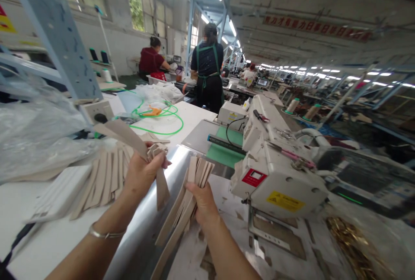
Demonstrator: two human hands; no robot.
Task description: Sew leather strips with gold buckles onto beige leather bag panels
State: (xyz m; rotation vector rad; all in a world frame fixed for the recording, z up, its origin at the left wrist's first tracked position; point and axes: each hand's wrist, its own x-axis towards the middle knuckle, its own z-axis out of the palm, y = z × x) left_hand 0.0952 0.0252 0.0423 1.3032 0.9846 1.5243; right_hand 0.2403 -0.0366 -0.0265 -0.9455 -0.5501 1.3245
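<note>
My left hand (142,172), left of centre in the frame, is clamped on several beige strips (126,136); one extends toward the upper left and another hangs below the fingers. My right hand (204,202), right of the lower centre, is clamped on a bundle (183,213) of similar strips, whose long ends point to the lower edge of the frame. The hands are near each other but apart. A pile (108,176) of like strips lies fanned on the white counter (29,256) at left, beside a white case (61,191). A bracelet (106,233) circles my left forearm.

The machine (282,180) stands right of centre, with red and yellow labels on its housing. A screen (366,180) is at the right; gold pieces (353,245) lie at the lower right. A green cord (182,125) loops above the frame centre. Clear plastic (45,128) covers the left edge. A person (207,65) in a green-strapped apron stands at upper centre.
</note>
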